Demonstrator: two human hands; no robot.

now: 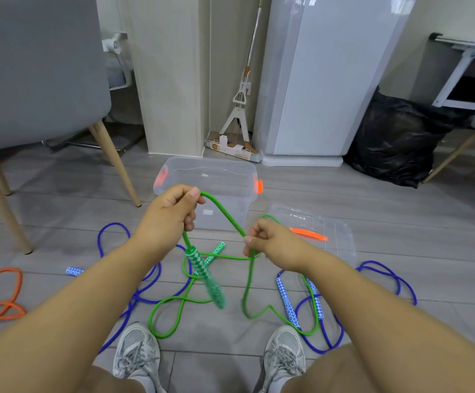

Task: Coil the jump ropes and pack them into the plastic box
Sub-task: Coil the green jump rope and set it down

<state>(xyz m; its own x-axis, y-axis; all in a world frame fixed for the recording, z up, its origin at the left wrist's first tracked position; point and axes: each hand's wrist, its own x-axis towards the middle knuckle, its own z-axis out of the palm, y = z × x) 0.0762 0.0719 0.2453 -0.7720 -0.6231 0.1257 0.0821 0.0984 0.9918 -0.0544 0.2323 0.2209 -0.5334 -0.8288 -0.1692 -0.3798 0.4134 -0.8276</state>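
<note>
My left hand (171,211) grips the green jump rope (225,214) just above one green-and-white handle (206,275), which dangles blurred below the fist. My right hand (270,241) pinches the same rope a little further along, so a short stretch runs taut between the hands. The rest of the green rope lies in loose loops on the floor, with its other handle (216,251) beside them. The clear plastic box (242,173) with orange latches stands open on the floor just beyond my hands.
The clear lid (341,236) lies to the right of the box. Blue ropes (386,275) with blue-white handles (287,303) sprawl left and right; an orange rope (1,299) lies far left. A grey chair (32,80), a mop, a white cabinet and a black bag stand behind. My shoes (137,350) are below.
</note>
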